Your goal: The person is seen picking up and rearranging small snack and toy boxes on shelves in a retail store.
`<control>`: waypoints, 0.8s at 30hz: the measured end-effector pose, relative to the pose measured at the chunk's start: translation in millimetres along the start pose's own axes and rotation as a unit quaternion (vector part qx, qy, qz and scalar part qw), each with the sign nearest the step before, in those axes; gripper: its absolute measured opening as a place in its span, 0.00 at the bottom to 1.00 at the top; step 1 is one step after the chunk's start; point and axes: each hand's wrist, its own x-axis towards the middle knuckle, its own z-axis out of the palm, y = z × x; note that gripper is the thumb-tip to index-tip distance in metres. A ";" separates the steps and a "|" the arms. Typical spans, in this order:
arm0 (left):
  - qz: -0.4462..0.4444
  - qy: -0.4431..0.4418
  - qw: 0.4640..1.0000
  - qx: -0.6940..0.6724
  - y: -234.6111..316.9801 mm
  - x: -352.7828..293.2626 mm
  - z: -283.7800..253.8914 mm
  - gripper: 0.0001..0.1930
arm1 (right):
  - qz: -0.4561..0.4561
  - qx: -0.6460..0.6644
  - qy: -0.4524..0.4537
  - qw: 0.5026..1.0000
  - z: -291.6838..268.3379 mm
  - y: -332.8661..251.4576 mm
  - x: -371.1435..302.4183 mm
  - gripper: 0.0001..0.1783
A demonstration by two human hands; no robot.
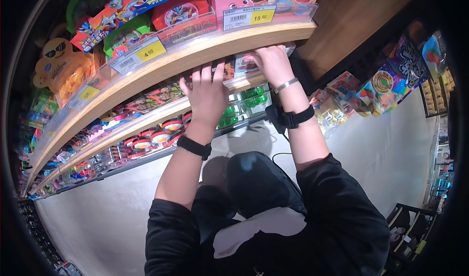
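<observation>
Both my hands reach into a shop shelf, under the edge of the wooden shelf board [205, 51] above. My left hand [206, 93] lies palm down with its fingertips hidden beneath that board, among small flat packets [228, 71]. My right hand [271, 63] rests further right on a flat packet [244, 66]; its fingertips are curled over the packet's edge. Whether either hand grips anything is hidden. Black bands sit on both wrists, and the right one also wears a silver bracelet.
Colourful toy boxes [181, 12] fill the top shelf behind clear rails with price tags. Green balls in clear packs [244, 105] and red round toys [151, 137] sit on lower shelves. Snack bags [386, 83] hang at right. Pale floor lies below.
</observation>
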 end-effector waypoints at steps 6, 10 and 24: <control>-0.001 -0.033 0.999 -0.023 -0.8 5.7 -5.0 0.32 | 0.082 -0.026 -0.167 0.982 6.7 -1.6 -7.9 0.12; 0.053 0.022 0.997 -0.051 -0.3 -2.3 -8.1 0.31 | 0.044 -0.030 -0.013 0.998 -9.9 -30.6 -29.5 0.22; -0.072 -0.375 0.910 -0.158 -24.6 -120.0 123.1 0.20 | 0.143 -0.107 -0.466 0.866 148.3 24.7 -150.5 0.16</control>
